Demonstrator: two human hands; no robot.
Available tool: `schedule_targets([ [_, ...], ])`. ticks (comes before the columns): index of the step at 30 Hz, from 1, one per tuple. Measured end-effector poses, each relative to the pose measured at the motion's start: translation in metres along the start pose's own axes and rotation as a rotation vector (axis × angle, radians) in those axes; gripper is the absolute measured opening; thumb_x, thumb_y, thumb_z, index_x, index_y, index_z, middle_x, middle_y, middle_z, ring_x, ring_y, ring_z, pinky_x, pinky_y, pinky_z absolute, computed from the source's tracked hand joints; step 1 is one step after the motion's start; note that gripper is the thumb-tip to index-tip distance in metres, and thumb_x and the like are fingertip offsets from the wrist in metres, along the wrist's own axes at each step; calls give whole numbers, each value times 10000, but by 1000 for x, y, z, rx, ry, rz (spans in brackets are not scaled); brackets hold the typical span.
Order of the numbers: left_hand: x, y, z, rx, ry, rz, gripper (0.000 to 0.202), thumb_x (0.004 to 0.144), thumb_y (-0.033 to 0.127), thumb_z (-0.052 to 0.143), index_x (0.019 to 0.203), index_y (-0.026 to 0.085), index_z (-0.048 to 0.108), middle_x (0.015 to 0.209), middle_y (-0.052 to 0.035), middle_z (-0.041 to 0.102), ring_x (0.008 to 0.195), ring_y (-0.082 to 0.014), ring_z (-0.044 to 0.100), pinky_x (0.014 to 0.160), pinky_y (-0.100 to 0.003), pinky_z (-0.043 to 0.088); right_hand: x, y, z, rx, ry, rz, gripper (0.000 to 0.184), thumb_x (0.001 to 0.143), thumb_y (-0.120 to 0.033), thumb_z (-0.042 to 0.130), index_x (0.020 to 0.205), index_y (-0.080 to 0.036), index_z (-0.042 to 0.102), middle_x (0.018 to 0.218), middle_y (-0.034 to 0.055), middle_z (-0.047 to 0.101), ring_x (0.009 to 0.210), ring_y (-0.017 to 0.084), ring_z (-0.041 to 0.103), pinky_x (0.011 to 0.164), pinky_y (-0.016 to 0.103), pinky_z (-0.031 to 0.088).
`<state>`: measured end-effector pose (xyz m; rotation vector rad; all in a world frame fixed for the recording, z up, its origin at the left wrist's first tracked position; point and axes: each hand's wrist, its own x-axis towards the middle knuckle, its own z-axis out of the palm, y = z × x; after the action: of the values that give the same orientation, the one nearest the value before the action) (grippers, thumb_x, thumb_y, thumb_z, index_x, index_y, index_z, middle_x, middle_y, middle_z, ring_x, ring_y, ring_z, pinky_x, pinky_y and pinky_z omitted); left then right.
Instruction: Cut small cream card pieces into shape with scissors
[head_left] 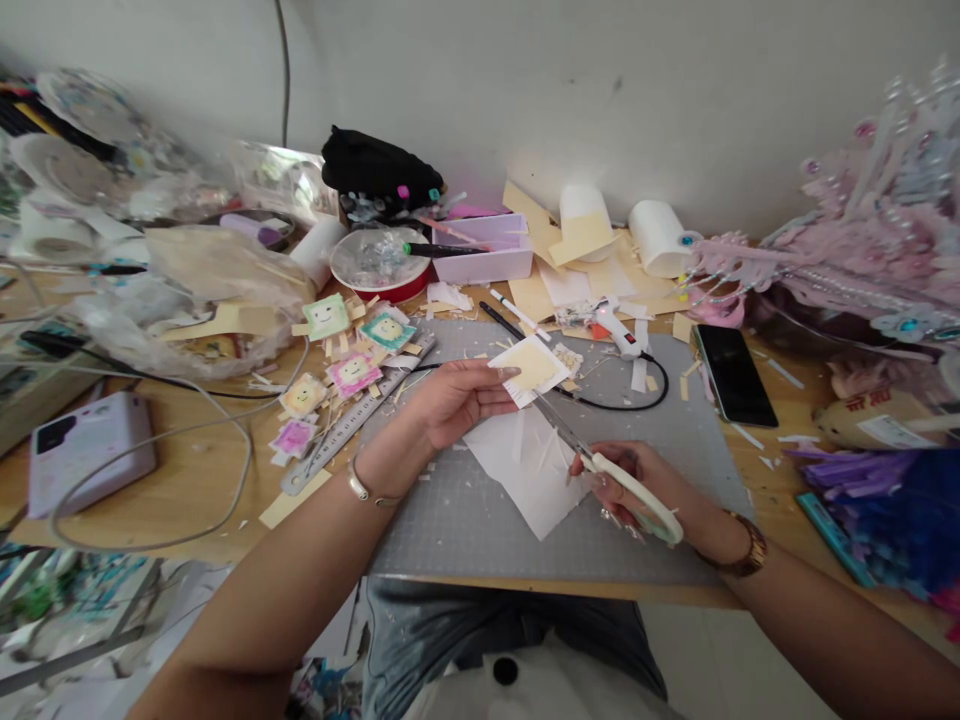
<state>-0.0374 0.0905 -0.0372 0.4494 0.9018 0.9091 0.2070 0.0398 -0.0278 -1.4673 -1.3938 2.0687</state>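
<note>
Over the mid-frame cutting mat [465,500], the left hand [450,400] pinches a paper square [534,366] raised, so scissors [592,455] gripped in the right hand [637,480] can reach its edge.

No legible text or numbers

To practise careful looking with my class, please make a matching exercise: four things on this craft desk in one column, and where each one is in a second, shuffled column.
Things
1 scissors
2 cream paper square
3 phone
4 metal ruler

Places
A by the left side of the grey cutting mat
B in the right hand
C on the table, right of the mat
D in the left hand

Pairs: 1-B, 2-D, 3-C, 4-A
</note>
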Motion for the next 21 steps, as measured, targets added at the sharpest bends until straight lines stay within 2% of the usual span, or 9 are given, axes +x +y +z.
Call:
schedule_targets([
  [3,1,-1,-1,-4,3,10,46,771,82,676,810,76,701,749,-121,752,677,-186,721,739,-308,592,0,0,0,9,3,-3,310,685,-409,692,878,-175,627,446,-71,493,334,66,420,304,163,351],
  [12,1,-1,0,-11,-1,11,46,757,67,686,797,67,709,773,-128,756,671,-181,720,682,-274,594,0,4,0,-7,4,-9,396,703,-495,675,868,-146,587,431,-68,490,306,55,392,298,156,328],
  [16,0,1,-1,-16,17,23,51,748,59,686,792,67,711,771,-130,756,675,-190,722,681,-281,599,0,5,-1,2,-16,-11,388,695,-484,689,870,-152,591,454,-78,487,301,44,374,301,156,330],
  [21,0,6,-4,-1,27,60,70,751,68,684,812,61,718,810,-129,760,683,-184,721,683,-280,601,1,6,-5,-20,-73,-86,469,671,-529,715,904,-136,609,518,-38,547,366,74,462,317,165,373],
])
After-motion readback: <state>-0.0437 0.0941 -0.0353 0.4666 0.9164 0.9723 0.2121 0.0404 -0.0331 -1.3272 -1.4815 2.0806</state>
